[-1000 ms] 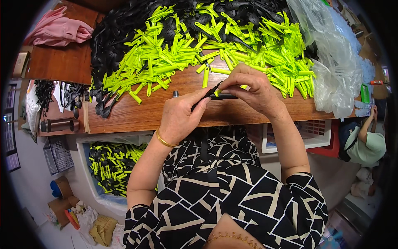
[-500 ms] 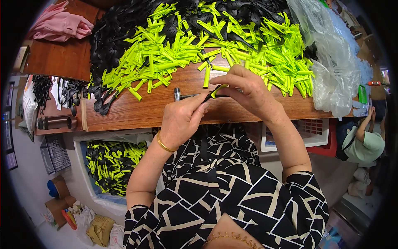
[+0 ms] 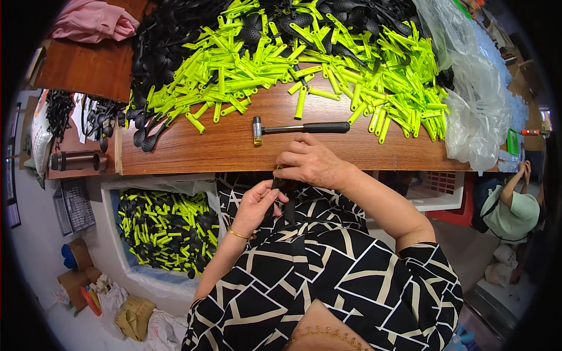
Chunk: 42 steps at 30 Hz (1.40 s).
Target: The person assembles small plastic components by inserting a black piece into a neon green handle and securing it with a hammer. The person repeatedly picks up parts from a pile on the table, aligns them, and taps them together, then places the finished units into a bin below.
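Note:
Just in front of the table's edge, my left hand (image 3: 256,206), with a gold bangle at its wrist, closes round a slim black utensil (image 3: 275,183). Its lower part blends into the black patterned clothing, so I cannot make out its whole shape. The fingertips of my right hand (image 3: 313,164) pinch the utensil's upper end, and whatever else they hold is hidden. Beyond my hands a hammer (image 3: 304,128) with a black grip lies flat on the wooden table. Loose lime-green handles (image 3: 234,73) form a heap behind it, among black perforated spoons (image 3: 170,44).
Below the table on the left, a lined bin (image 3: 111,225) holds many black-and-green pieces. Clear plastic sheeting (image 3: 477,117) covers the right end of the table. A metal flask (image 3: 79,161) lies on the left, and pink cloth (image 3: 93,20) sits at the back. Another person (image 3: 512,207) is far right.
Both hands have drawn back from above the table to its front edge, carrying the utensil along. The hammer is now fully visible. The green piece seen between my fingers no longer shows.

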Tool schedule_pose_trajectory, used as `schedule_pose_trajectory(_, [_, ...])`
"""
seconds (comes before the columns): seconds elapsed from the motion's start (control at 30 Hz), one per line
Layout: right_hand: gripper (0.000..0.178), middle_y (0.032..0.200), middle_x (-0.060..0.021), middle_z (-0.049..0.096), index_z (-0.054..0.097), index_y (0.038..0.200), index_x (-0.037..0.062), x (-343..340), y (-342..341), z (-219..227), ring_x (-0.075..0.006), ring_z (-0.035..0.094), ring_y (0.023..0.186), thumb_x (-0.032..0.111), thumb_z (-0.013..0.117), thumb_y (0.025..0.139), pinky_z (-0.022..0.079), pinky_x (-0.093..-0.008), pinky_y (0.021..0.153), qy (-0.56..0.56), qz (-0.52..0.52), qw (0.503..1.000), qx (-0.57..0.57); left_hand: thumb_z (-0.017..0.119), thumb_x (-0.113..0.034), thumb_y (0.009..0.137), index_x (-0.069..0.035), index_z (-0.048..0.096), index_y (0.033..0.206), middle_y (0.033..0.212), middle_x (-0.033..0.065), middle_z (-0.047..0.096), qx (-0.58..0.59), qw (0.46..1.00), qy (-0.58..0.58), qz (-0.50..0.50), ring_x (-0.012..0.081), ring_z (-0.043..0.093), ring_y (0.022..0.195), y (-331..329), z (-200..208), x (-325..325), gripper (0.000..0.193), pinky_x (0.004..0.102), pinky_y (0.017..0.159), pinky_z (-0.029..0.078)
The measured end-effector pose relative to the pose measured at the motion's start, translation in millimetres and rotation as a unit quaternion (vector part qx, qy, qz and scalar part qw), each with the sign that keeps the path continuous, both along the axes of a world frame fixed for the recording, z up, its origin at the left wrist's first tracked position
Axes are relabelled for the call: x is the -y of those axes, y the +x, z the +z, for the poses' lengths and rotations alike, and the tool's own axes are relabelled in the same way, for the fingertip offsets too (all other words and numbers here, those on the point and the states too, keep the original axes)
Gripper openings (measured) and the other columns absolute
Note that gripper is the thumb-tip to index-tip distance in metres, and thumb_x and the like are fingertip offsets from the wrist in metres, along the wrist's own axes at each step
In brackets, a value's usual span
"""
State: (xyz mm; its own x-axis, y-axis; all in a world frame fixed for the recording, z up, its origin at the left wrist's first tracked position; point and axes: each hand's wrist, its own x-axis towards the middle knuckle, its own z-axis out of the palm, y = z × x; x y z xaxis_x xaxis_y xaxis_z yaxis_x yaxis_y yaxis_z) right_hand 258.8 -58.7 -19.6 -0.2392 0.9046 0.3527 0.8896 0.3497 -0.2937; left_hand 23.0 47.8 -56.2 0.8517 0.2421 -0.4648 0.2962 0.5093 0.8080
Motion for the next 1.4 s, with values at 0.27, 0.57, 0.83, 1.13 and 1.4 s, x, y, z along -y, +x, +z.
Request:
schedule_pose_trajectory(0.27, [0.029, 0.099, -0.001, 0.067, 0.078, 0.108, 0.0205, 4, -27, -6, -0.0231, 0.062, 0.103, 0.034, 0.081, 0.083, 0.041, -0.0424, 0.093, -0.006, -0.173, 0.978, -0.114, 0.058, -0.015, 0.112, 0.002, 0.065, 0.123, 0.103, 0.0089, 0.075, 0.047, 0.988, 0.037, 0.145, 0.0128, 0.073, 0.085, 22, -10, 30, 0.022, 0.0246, 0.078, 0.056])
schedule_pose_trajectory(0.57, [0.028, 0.098, 0.0015, 0.067, 0.072, 0.104, 0.0206, 0, -52, -9, -0.0223, 0.061, 0.103, 0.028, 0.084, 0.081, 0.037, -0.0468, 0.098, -0.009, -0.273, 0.95, -0.153, 0.061, -0.009, 0.11, 0.004, 0.068, 0.12, 0.106, 0.003, 0.073, 0.063, 0.975, 0.102, 0.186, 0.0059, 0.064, 0.096, 19, -42, 35, 0.018, 0.022, 0.089, 0.05])
schedule_pose_trajectory(0.83, [0.026, 0.091, -0.0111, 0.071, 0.075, 0.115, 0.0128, -8, 8, 9, -0.0338, 0.071, 0.086, 0.023, 0.079, 0.092, 0.057, -0.0472, 0.076, 0.04, -0.22, 0.936, -0.273, 0.058, -0.015, 0.111, 0.001, 0.056, 0.137, 0.11, 0.0155, 0.077, 0.026, 0.994, 0.056, 0.087, 0.0177, 0.076, 0.088, 12, -11, 12, 0.031, 0.0284, 0.082, 0.056])
schedule_pose_trajectory(1.13, [0.016, 0.105, 0.0018, 0.068, 0.08, 0.095, 0.0222, -83, 124, 20, -0.0217, 0.063, 0.111, 0.029, 0.082, 0.081, 0.047, -0.0393, 0.091, -0.078, -0.241, 0.958, 0.135, 0.058, -0.013, 0.111, -0.001, 0.051, 0.142, 0.113, 0.0159, 0.075, 0.042, 0.989, 0.08, 0.121, 0.0195, 0.077, 0.088, 29, 23, 11, 0.034, 0.0273, 0.077, 0.055])
schedule_pose_trajectory(1.4, [0.016, 0.111, 0.0004, 0.067, 0.076, 0.094, 0.0205, -71, 139, 20, -0.0228, 0.06, 0.115, 0.03, 0.081, 0.082, 0.045, -0.0412, 0.094, -0.144, -0.212, 0.956, 0.141, 0.06, -0.014, 0.11, -0.001, 0.056, 0.135, 0.116, 0.0138, 0.075, 0.029, 0.99, 0.057, 0.123, 0.0181, 0.076, 0.088, 43, 23, 6, 0.029, 0.0273, 0.077, 0.057])
